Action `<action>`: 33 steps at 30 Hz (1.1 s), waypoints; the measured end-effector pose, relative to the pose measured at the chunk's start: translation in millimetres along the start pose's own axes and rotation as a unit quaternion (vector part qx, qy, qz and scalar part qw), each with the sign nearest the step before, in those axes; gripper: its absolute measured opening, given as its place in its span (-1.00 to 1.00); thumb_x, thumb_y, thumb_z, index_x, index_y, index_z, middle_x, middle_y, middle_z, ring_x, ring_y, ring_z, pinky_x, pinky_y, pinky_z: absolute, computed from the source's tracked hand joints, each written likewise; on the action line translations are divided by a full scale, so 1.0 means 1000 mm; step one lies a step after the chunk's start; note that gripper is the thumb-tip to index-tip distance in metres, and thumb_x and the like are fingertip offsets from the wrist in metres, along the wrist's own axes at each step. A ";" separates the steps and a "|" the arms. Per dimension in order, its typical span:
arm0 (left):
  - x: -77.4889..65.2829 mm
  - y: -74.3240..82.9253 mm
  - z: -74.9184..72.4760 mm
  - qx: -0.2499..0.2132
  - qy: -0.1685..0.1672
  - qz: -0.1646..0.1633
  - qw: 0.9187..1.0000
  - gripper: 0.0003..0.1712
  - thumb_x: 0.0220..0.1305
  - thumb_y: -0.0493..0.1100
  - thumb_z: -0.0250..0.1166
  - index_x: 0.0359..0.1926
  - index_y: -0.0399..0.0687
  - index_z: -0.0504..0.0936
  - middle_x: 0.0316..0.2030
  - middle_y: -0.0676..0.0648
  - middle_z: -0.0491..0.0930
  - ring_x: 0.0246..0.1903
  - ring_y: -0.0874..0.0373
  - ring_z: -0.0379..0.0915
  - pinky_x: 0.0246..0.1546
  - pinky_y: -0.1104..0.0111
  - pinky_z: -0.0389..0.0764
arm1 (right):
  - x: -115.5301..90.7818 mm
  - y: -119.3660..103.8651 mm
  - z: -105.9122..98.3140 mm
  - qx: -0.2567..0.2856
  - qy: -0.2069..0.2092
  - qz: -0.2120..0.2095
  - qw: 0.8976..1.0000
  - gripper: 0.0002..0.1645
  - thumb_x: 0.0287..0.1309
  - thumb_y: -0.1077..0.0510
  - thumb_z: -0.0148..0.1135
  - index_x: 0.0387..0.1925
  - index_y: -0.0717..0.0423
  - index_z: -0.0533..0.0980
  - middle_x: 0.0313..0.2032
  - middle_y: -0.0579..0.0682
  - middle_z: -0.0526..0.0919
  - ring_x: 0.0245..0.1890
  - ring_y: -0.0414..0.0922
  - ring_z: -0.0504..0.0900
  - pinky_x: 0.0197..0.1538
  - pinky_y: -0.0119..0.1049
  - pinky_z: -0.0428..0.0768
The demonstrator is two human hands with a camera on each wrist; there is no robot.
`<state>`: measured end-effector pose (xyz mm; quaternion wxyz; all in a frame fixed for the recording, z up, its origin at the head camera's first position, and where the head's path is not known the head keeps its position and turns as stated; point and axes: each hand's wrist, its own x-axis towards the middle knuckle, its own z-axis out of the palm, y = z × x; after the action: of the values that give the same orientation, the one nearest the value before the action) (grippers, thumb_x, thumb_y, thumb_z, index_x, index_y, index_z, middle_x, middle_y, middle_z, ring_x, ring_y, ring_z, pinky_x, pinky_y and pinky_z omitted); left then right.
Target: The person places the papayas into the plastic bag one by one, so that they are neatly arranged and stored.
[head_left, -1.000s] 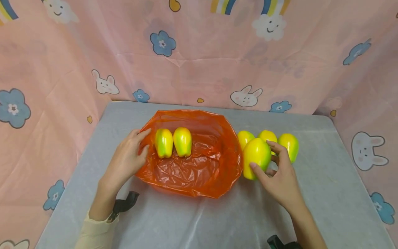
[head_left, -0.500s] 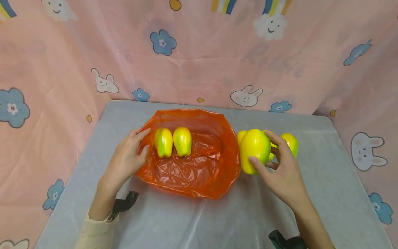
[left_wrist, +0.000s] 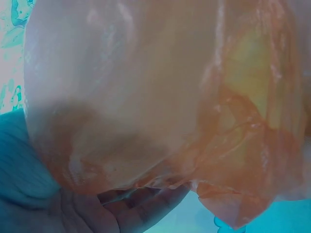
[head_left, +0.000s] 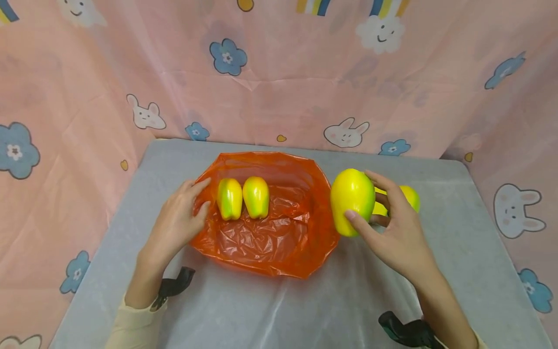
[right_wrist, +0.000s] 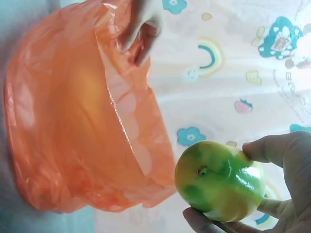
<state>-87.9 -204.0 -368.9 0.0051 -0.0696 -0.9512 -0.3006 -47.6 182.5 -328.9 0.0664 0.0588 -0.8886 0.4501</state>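
Observation:
My right hand (head_left: 401, 237) holds a glossy, mango-shaped yellow-green fruit (head_left: 353, 201) between thumb and fingers. It is beside the right rim of a translucent orange plastic bag (head_left: 292, 247), overlapping that rim in the head view. In the right wrist view, the fruit's green end with a small dark scar faces the camera. My left hand (head_left: 176, 215) grips the bag's left rim, with some fingers hidden by the plastic. Two similar fruits, a left one (head_left: 229, 198) and a right one (head_left: 255, 198), lie side by side inside the wide-mouthed bag.
Behind my right hand, more yellow fruit (head_left: 410, 196) sits on the grey tabletop (head_left: 279, 310), partly hidden by the fingers. A pink patterned cloth (head_left: 279, 87) hangs along the back and both sides. Dark straps (head_left: 174, 283) sit at the wrists.
My right hand has lifted the held fruit and moved it slightly left and away from me, up to the bag's right rim. My left hand and the bag have stayed nearly still.

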 end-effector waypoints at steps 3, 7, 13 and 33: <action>0.000 0.000 0.000 -0.004 0.000 0.000 1.000 -0.34 0.41 -0.34 0.26 0.50 -0.27 0.42 0.30 -0.34 0.52 -0.18 -0.12 0.49 -0.16 0.14 0.64 | 0.003 -0.004 0.001 -0.006 -0.008 -0.005 1.000 -0.04 0.23 0.12 0.50 0.58 -0.16 0.26 0.42 0.10 0.44 0.30 0.27 0.58 -0.07 -0.71 0.57; 0.000 0.001 0.001 -0.008 0.003 0.004 1.000 -0.34 0.41 -0.36 0.25 0.50 -0.29 0.42 0.27 -0.34 0.53 -0.21 -0.11 0.48 -0.17 0.15 0.63 | 0.009 -0.010 0.003 -0.003 -0.022 -0.016 1.000 -0.06 0.25 0.11 0.49 0.57 -0.16 0.26 0.44 0.09 0.43 0.30 0.23 0.59 -0.07 -0.69 0.60; 0.000 0.001 -0.001 -0.007 0.003 0.006 1.000 -0.34 0.42 -0.38 0.24 0.51 -0.28 0.41 0.31 -0.37 0.51 -0.11 -0.17 0.51 -0.06 0.00 0.71 | 0.020 -0.020 0.012 -0.011 -0.043 -0.035 0.998 -0.08 0.26 0.09 0.48 0.56 -0.10 0.27 0.43 0.08 0.41 0.31 0.19 0.60 -0.04 -0.49 0.71; 0.002 0.000 0.002 -0.005 -0.001 0.009 1.000 -0.34 0.39 -0.38 0.27 0.49 -0.29 0.44 0.23 -0.35 0.53 -0.27 -0.09 0.46 -0.23 0.19 0.61 | 0.057 -0.041 0.040 -0.064 -0.120 -0.099 0.986 -0.08 0.26 -0.04 0.48 0.55 -0.07 0.28 0.42 0.07 0.45 0.34 0.05 0.52 0.20 0.10 0.74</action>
<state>-89.4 -202.4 -369.9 0.0069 -0.0781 -0.9492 -0.3049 -99.4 123.0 -310.0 0.0069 0.1957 -0.9068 0.3735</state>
